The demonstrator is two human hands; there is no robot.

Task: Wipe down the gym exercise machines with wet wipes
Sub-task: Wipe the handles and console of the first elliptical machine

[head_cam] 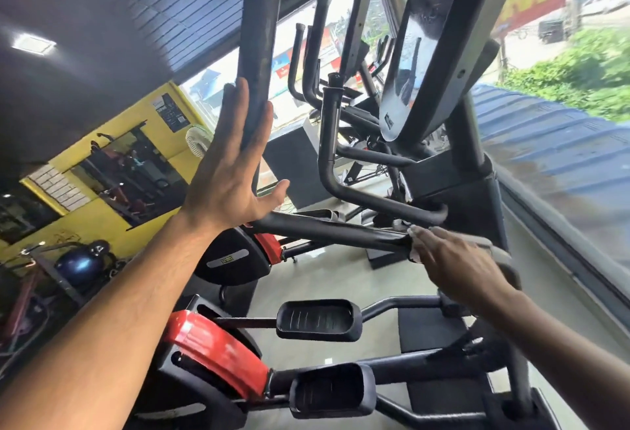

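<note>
My left hand (231, 170) is up at about ten o'clock from the middle of the view, fingers straight and together, thumb spread out toward three o'clock. The palm lies flat against the tall black handlebar (257, 64) of the elliptical machine (453, 191); nothing is gripped, the hand only rests against the worn foam.

My right hand (456, 262) is out at about four o'clock, reaching across to the dark crossbar (341, 230) that runs below the console post. Under the fingers is a wet wipe (414, 245), a pale crumpled edge showing at the fingertips, pressed onto the bar where it meets the frame. The hand is blurred, so I cannot say for sure whether the fingers curl around the wipe or only press it flat; they look fairly straight to me.

The console (439, 40) tilts overhead at one o'clock, its dark face turned down at me. At six o'clock sit two black foot pedals (318, 320), one above the other, and at seven o'clock a red cover (218, 351) on the housing. A second red-trimmed machine (238, 259) stands just beyond my left wrist. At nine o'clock is a yellow wall (112, 143) with a mirror, and a blue exercise ball (78, 267) sits on a rack at eight o'clock. Windows fill the two o'clock side, with greenery outside.
</note>
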